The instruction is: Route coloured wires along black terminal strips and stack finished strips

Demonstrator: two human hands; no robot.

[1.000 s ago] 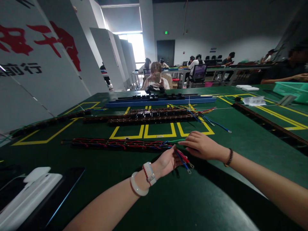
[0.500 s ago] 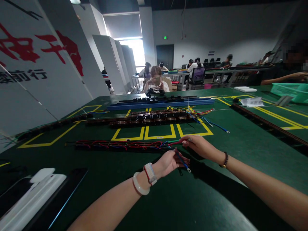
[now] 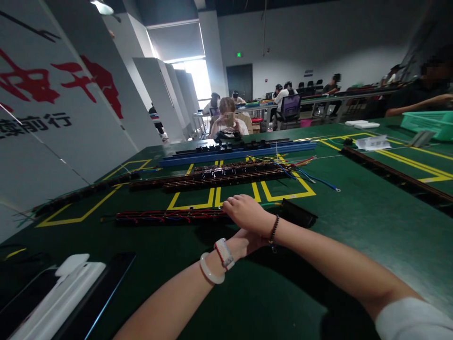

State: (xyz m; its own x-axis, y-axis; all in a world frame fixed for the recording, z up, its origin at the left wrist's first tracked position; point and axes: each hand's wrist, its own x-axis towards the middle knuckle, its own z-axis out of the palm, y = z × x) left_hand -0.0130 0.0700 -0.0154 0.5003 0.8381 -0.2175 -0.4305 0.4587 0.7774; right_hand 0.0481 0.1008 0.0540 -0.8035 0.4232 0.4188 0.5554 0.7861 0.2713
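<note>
A pale watch band (image 3: 224, 253) with red edging and, beside it, a smooth, milky-white bangle (image 3: 206, 272) are circling the left wrist (image 3: 239, 244). The right wrist (image 3: 264, 222) is wearing a dark beaded bracelet (image 3: 274, 228), and a white sleeve (image 3: 412, 317) is showing farther up that arm (image 3: 329, 255).

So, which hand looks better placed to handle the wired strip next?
Probably the right hand: it is right at the wired strip, above the left hand, which sits nearer the wearer, partly hidden beneath it. Whether either grips anything is unclear.
</note>
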